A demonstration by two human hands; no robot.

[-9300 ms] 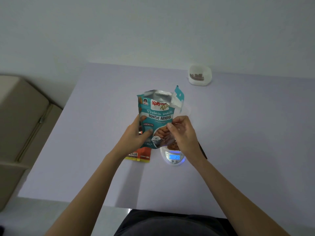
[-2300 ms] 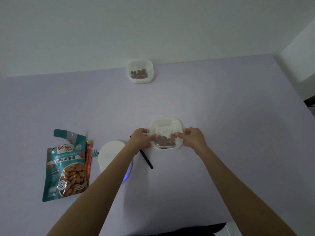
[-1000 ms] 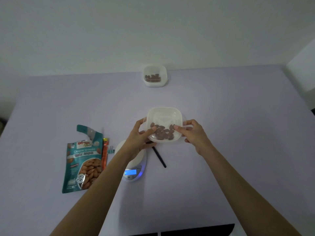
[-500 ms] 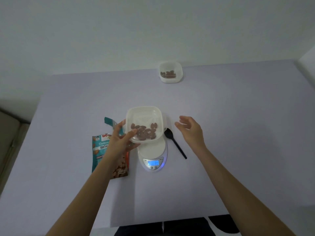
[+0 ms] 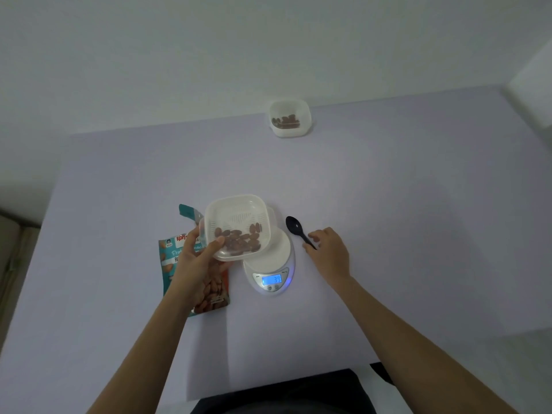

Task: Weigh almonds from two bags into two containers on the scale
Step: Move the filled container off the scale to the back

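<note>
My left hand (image 5: 198, 258) grips the near-left corner of a white square container (image 5: 239, 215) with several almonds lying in it. The container is held tilted over the left part of the white scale (image 5: 273, 264), whose blue display reads 39. My right hand (image 5: 327, 251) is down on the table to the right of the scale, with fingertips closing on the handle of a black spoon (image 5: 294, 225). A teal almond bag (image 5: 170, 255) lies flat under my left hand. A second white container with almonds (image 5: 288, 118) stands at the table's far edge.
A strip of an orange bag (image 5: 226, 280) shows along the teal bag's right side. The lilac table (image 5: 403, 204) ends at a wall behind. A beige piece of furniture (image 5: 12, 264) stands off the left edge.
My right hand has dropped from mid-air onto the spoon handle. My left hand still holds the container over the scale's left side. The view has shifted slightly.
</note>
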